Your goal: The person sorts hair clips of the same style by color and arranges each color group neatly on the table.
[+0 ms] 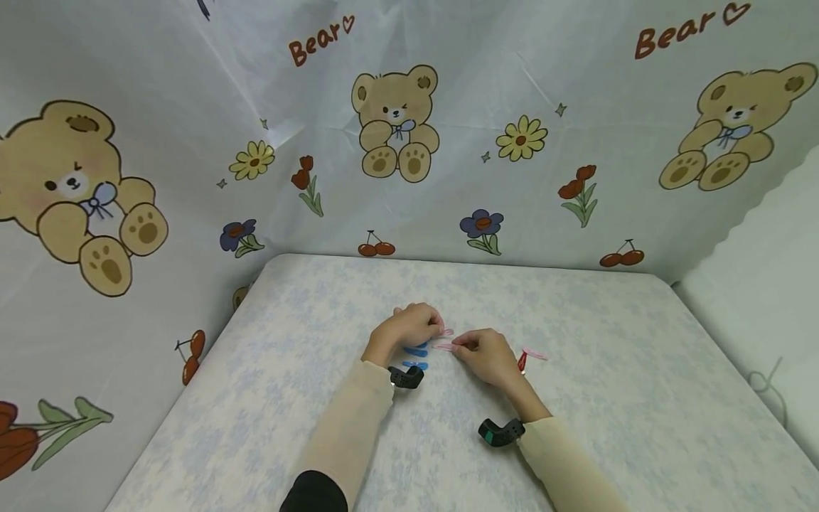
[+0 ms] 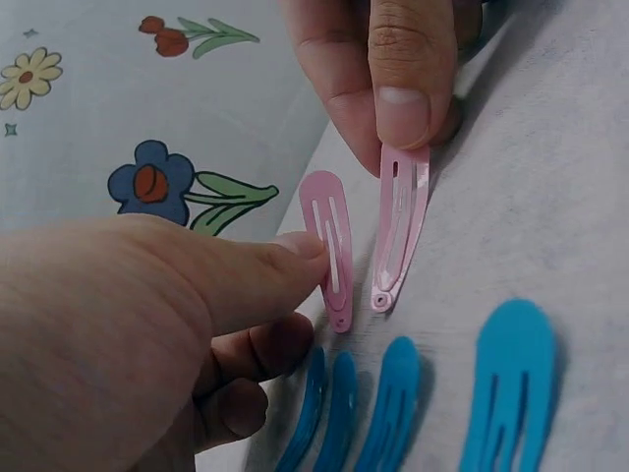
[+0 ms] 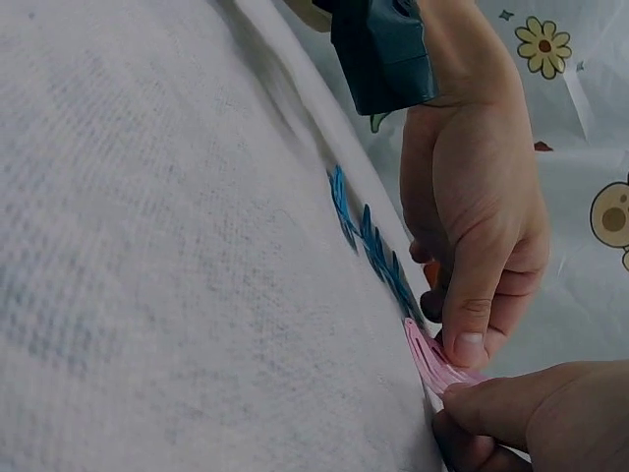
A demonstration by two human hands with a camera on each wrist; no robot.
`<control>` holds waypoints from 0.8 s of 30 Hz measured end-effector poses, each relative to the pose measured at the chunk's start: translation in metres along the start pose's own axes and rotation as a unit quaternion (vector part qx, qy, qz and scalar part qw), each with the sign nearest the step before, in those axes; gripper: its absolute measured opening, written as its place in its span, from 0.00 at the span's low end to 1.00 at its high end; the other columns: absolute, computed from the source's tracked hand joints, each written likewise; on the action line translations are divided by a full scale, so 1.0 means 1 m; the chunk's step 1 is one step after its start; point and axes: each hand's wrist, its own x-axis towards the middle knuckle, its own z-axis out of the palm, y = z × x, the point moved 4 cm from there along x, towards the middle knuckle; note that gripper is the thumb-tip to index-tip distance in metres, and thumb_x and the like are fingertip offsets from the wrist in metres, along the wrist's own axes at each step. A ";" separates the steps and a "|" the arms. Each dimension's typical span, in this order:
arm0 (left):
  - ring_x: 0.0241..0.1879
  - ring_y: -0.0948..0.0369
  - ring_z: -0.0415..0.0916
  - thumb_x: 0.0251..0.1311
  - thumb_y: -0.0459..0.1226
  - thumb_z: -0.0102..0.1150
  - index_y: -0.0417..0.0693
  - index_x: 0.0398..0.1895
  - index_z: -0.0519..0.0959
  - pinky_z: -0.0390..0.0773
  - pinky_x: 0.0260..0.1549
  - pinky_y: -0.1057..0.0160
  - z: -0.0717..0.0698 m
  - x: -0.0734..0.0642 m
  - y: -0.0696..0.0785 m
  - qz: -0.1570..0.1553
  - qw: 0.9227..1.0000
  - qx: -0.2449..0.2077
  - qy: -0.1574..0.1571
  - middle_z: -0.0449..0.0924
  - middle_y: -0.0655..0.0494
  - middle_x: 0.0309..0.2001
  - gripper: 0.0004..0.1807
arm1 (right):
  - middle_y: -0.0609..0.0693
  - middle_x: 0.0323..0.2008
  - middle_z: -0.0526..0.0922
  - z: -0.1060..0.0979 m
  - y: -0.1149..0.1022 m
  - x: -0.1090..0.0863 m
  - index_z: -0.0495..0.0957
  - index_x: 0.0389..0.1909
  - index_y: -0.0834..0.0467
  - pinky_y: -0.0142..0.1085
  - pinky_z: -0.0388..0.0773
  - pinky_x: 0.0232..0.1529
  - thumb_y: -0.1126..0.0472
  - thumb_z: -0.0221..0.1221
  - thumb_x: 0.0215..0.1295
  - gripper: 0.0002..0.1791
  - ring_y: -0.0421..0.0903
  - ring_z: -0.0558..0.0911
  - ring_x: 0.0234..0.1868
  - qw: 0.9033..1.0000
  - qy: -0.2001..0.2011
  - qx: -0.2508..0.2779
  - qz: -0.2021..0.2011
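Note:
My left hand (image 1: pixel 411 326) pinches a pink snap hair clip (image 2: pixel 335 280) by its edge, between thumb and curled fingers, low over the table. Facing it, my right hand (image 1: pixel 489 357) holds a second pink snap clip (image 2: pixel 401 236) by its wide end between thumb and finger. The two clips stand side by side, slightly apart in the left wrist view. Several blue snap clips (image 2: pixel 516 383) lie in a row just nearer than the pink ones, partly hidden by the left hand in the head view.
Right of the right hand lie a red clip (image 1: pixel 522 362) and another pink clip (image 1: pixel 536 355), the red one partly behind the wrist. The table (image 1: pixel 307 306) has a pale mottled cover. A bear-print curtain (image 1: pixel 435 206) hangs along its back and left sides.

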 end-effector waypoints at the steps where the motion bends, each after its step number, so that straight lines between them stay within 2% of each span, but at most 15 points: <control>1: 0.33 0.62 0.75 0.72 0.47 0.55 0.62 0.34 0.85 0.58 0.65 0.36 0.000 0.001 0.000 -0.001 1.000 0.003 -0.001 0.82 0.68 0.30 0.11 | 0.44 0.33 0.88 0.000 0.000 0.000 0.89 0.37 0.48 0.36 0.76 0.36 0.54 0.67 0.64 0.05 0.39 0.81 0.34 1.000 0.004 -0.002 0.002; 7: 0.31 0.63 0.74 0.71 0.45 0.56 0.64 0.32 0.86 0.62 0.57 0.44 0.002 0.004 -0.001 -0.002 1.000 0.021 0.000 0.81 0.69 0.29 0.10 | 0.44 0.30 0.87 -0.001 0.000 -0.001 0.89 0.37 0.48 0.35 0.74 0.33 0.52 0.67 0.64 0.06 0.39 0.80 0.30 1.000 0.019 -0.003 0.012; 24: 0.30 0.64 0.73 0.69 0.47 0.60 0.64 0.29 0.86 0.60 0.50 0.49 0.006 0.008 0.001 0.001 0.999 0.038 0.008 0.81 0.70 0.27 0.10 | 0.43 0.28 0.88 -0.001 -0.004 -0.001 0.90 0.36 0.50 0.35 0.75 0.31 0.52 0.70 0.61 0.07 0.39 0.80 0.30 0.999 0.043 -0.018 0.009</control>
